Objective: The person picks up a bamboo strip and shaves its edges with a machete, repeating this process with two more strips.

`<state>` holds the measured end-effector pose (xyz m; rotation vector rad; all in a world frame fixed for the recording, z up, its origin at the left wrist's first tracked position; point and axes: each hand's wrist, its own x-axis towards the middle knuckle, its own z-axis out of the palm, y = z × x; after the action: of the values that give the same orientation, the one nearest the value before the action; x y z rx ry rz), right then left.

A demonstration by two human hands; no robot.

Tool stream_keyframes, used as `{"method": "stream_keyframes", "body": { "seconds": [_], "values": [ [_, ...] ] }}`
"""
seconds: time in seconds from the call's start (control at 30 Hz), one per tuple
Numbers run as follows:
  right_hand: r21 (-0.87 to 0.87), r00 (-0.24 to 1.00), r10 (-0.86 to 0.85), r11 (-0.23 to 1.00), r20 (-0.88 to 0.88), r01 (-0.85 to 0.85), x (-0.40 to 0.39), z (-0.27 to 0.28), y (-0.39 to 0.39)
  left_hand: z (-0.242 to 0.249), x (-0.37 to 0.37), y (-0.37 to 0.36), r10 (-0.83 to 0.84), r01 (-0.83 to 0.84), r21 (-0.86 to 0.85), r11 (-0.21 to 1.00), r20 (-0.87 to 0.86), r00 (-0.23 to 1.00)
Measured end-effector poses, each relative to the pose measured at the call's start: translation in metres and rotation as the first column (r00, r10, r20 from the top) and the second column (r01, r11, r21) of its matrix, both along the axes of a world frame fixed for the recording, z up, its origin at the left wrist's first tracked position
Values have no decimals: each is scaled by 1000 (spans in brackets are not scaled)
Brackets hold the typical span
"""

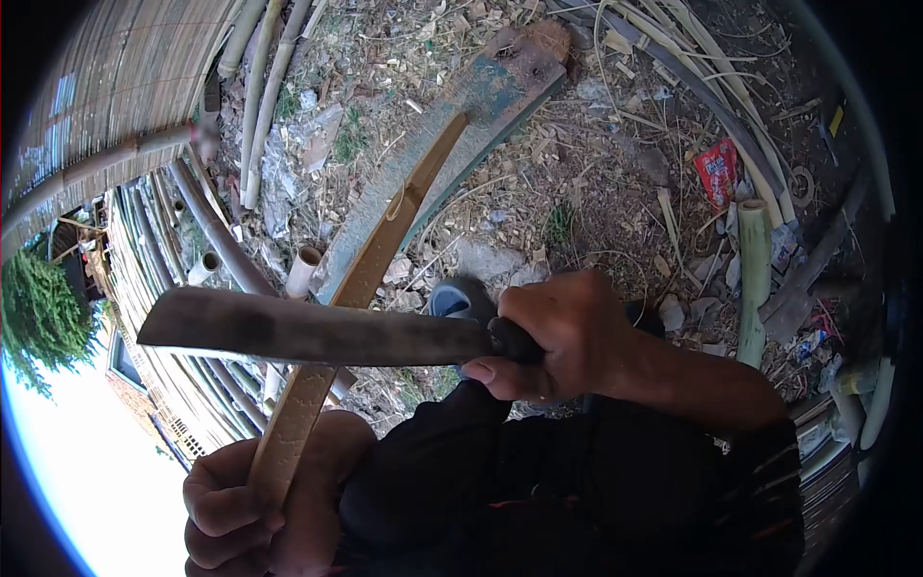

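Observation:
My right hand (562, 337) is wrapped round the dark handle of a machete (317, 327). Its broad blade points left and crosses over a split bamboo strip (370, 255) in this view. My left hand (260, 510) grips the strip's near end at the lower left, fingers closed round it. From there the strip slants up and away, with a raised node midway and a curl of shaving at it. The strip's far end rests on a worn greenish board (471, 111), which slopes down toward me from a round piece of wood (546, 43).
Wood chips and shavings cover the ground. Bamboo poles (260, 106) lie at the upper left, beside a slatted bamboo screen (106, 96). At right are a cut bamboo length (755, 279), a red wrapper (716, 173) and long split strips (731, 87). A shoe (461, 300) shows below the board.

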<state>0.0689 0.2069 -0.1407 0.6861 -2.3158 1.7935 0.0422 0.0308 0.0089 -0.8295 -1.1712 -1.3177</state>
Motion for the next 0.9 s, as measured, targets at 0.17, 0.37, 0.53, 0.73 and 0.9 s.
{"method": "stream_keyframes", "body": {
  "seconds": [0.17, 0.37, 0.53, 0.73, 0.9],
  "values": [
    [151, 879, -70, 989, 471, -2, -12, -17, -5, 4, -7, -5, 311, -312, 35, 950, 27, 950],
    [270, 888, -125, 963, 441, 2, -25, -42, -14, 10, -1, -24, 57, 1, -312, 950, 175, 983],
    [8, 992, -40, 999, -123, 42, -18, -39, -4, 7, 3, -20, 94, -45, -278, 959, 166, 982],
    [186, 959, -80, 982, 272, 29, -13, -46, -9, 19, -5, -21, 263, -238, -134, 962, 213, 941],
    [432, 862, -274, 899, 427, 72, -48, -92, -11, 15, -13, -12, 335, -318, -123, 940, 163, 928]
  ]
}}
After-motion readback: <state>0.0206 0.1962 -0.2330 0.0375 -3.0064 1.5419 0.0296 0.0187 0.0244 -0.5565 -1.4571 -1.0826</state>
